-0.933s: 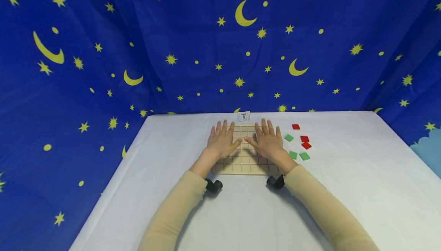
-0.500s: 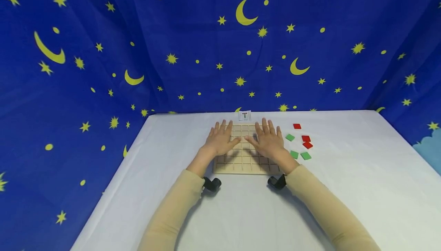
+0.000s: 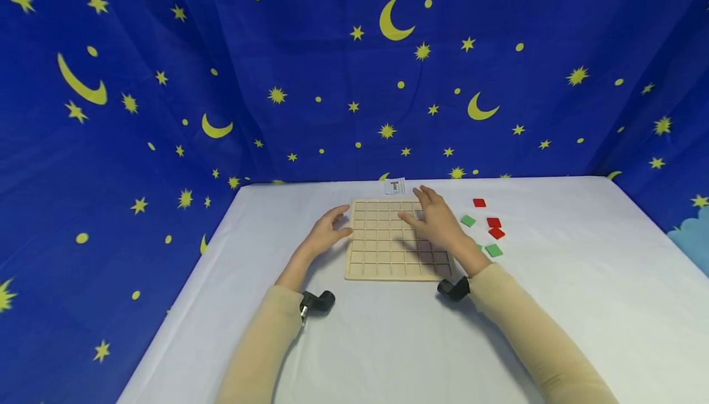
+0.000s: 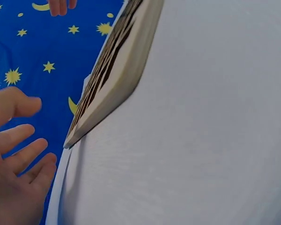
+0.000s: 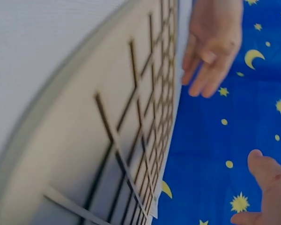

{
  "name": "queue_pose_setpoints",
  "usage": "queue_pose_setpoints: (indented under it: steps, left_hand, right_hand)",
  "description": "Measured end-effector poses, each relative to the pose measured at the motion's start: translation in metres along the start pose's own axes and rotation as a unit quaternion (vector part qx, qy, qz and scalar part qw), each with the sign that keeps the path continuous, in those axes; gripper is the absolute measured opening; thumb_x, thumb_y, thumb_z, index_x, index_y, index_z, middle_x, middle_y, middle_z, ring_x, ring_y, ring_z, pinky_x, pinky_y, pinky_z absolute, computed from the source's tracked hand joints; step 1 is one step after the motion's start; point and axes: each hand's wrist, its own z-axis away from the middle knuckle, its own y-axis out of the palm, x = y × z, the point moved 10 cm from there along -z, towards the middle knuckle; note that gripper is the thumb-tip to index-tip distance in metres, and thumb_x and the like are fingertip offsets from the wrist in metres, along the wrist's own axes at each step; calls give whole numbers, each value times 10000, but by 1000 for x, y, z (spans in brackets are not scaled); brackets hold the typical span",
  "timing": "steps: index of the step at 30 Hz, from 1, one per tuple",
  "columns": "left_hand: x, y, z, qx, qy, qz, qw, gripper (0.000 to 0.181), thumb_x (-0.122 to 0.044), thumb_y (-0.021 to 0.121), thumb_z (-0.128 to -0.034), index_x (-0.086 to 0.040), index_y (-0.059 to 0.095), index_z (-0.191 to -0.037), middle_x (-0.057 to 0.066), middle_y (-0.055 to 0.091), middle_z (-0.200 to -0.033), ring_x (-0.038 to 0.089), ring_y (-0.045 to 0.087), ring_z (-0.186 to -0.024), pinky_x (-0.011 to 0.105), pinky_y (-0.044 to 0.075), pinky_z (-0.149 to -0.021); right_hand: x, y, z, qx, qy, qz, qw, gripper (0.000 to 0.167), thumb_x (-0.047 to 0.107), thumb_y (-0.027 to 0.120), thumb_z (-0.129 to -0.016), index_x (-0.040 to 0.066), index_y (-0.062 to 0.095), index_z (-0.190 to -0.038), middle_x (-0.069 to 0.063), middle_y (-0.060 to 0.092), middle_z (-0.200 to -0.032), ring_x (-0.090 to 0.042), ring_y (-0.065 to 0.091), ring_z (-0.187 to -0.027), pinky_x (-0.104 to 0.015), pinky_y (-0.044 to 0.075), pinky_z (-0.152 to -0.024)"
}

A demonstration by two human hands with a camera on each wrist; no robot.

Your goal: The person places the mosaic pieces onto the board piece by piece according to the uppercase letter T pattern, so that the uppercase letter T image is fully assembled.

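A light wooden board [image 3: 384,246] with a raised grid of square cells lies flat on the white table. My left hand [image 3: 323,233] hovers beside its left edge, fingers loosely bent, holding nothing. Over the board's right half is my right hand [image 3: 439,222], thumb spread from the fingers, also holding nothing. In the left wrist view, the left hand [image 4: 18,164] appears apart from the board's corner. The right wrist view shows the right hand's thumb and part of a finger low at the right, clear of the grid. The right forearm covers the board's right edge in part.
Right of the board lie three red tiles, among them a far one [image 3: 479,202], and green tiles, such as one [image 3: 494,250] near the right wrist; another green tile is partly hidden by that wrist. Behind the board lies a small printed card [image 3: 395,186]. A blue star-and-moon curtain [image 3: 310,71] stands behind.
Both hands were spread flat over the board. The left hand has moved left off it, its fingers bending; the right hand has turned and shifted slightly right. Board and tiles keep their places.
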Motion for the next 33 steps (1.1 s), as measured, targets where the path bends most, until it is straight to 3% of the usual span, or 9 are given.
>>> queue_pose_setpoints:
  steps: [3, 10, 18, 25, 31, 33]
  left_hand:
    - [4, 1, 0, -7, 129, 179, 9998, 579, -28, 612, -885, 4, 380, -1415, 186, 379, -1438, 329, 376, -1305, 352, 318, -1089]
    - [-11, 6, 12, 264, 183, 717, 9969, 579, 96, 584, -839, 133, 356, -1370, 286, 366, -1408, 409, 339, -1308, 410, 297, -1096]
    - [16, 15, -1, 258, 112, 200, 9994, 596, 60, 609, -839, 43, 395, -1395, 196, 407, -1419, 323, 381, -1308, 322, 299, -1097]
    - [16, 15, 0, 224, 168, 167, 9995, 600, 77, 597, -827, 35, 403, -1394, 195, 415, -1413, 325, 390, -1301, 341, 306, -1094]
    - [16, 12, 2, 176, 183, 42, 9997, 597, 66, 604, -828, 29, 410, -1392, 185, 422, -1412, 311, 401, -1296, 323, 307, -1091]
    - [4, 11, 7, 244, 230, 45, 9994, 588, 79, 593, -833, 62, 396, -1387, 218, 413, -1408, 340, 395, -1294, 349, 304, -1094]
  right_hand:
    - [-3, -10, -4, -205, -115, -485, 9985, 722, 391, 627, -893, -66, 374, -1392, -267, 350, -1421, -427, 333, -1296, -549, 321, -1047]
    - [-26, -34, -10, -393, 134, -1572, 9867, 648, 386, 639, -890, -1, 446, -1372, -201, 444, -1372, -382, 462, -1213, -488, 423, -988]
    - [-69, -60, -13, -494, 518, -2338, 9696, 622, 408, 614, -901, 25, 467, -1369, -183, 481, -1356, -349, 465, -1223, -435, 406, -1012]
    - [-109, -76, -14, -745, 949, -2718, 9548, 552, 343, 616, -913, 37, 493, -1355, -173, 517, -1321, -286, 495, -1196, -412, 419, -1002]
    - [-146, -75, -11, -766, 1357, -2829, 9464, 566, 313, 619, -918, 2, 469, -1365, -210, 493, -1337, -262, 497, -1187, -434, 397, -1024]
    - [-162, -72, -7, -751, 1575, -2839, 9429, 564, 326, 616, -918, 32, 470, -1376, -170, 499, -1347, -232, 490, -1200, -418, 384, -1039]
